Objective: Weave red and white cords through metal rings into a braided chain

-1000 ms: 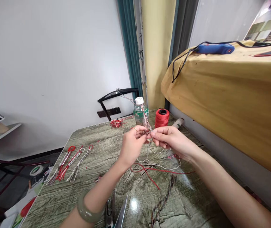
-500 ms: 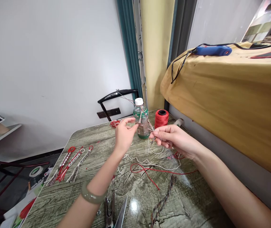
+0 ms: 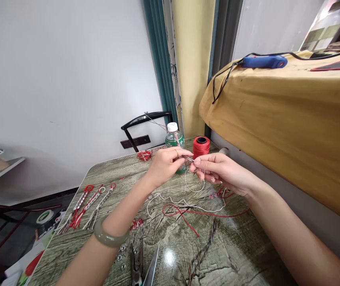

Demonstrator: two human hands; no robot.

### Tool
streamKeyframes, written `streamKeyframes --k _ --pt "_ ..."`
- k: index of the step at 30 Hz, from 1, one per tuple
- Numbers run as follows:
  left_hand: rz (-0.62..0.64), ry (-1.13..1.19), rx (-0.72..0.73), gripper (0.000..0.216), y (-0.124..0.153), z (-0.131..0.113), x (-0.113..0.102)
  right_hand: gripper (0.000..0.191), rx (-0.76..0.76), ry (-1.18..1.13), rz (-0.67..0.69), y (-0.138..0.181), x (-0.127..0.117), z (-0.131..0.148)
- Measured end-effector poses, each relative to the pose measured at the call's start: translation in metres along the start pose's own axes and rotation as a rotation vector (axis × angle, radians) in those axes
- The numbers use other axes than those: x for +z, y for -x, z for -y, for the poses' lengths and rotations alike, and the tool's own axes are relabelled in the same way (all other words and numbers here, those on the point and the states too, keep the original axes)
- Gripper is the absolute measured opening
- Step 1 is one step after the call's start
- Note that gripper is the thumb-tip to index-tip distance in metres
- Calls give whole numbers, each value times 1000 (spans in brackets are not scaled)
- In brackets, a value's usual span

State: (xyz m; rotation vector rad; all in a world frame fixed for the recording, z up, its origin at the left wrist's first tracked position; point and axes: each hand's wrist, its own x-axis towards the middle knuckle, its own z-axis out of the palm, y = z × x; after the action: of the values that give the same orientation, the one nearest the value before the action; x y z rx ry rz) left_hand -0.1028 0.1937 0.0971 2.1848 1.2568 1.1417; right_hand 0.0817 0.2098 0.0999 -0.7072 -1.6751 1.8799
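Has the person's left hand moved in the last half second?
Yes, to the right in the picture. Against the green-labelled bottle, the left hand was at its left side; now the fingertips reach past its right edge.

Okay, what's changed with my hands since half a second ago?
Your left hand moved right, its fingertips now close to your right hand, which still pinches the cords. Your left forearm shifted too, so more small metal rings show. The bottle and red spool stayed put.
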Motion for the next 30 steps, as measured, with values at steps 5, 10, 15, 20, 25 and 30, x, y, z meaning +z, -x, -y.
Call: streamKeyframes --k 5,10,15,20,25,30 --pt "29 100 -56 21 -7 5 -6 22 13 -15 -19 0 -2 3" --pt "61 141 -91 14 -14 -1 -15 24 17 96 -72 -1 -16 1" --pt "27 97 -121 11 -19 -6 -19 20 -56 413 -355 -5 -40 -5" --pt "35 27 -115 11 -24 -9 -16 35 -227 387 -431 -8 -23 -3" --pt "104 -45 -70 11 -30 -12 -15 23 -278 416 -230 -17 -1 -7" --pt "101 27 -68 7 -31 -7 -17 27 -224 390 -246 -16 -8 -9"
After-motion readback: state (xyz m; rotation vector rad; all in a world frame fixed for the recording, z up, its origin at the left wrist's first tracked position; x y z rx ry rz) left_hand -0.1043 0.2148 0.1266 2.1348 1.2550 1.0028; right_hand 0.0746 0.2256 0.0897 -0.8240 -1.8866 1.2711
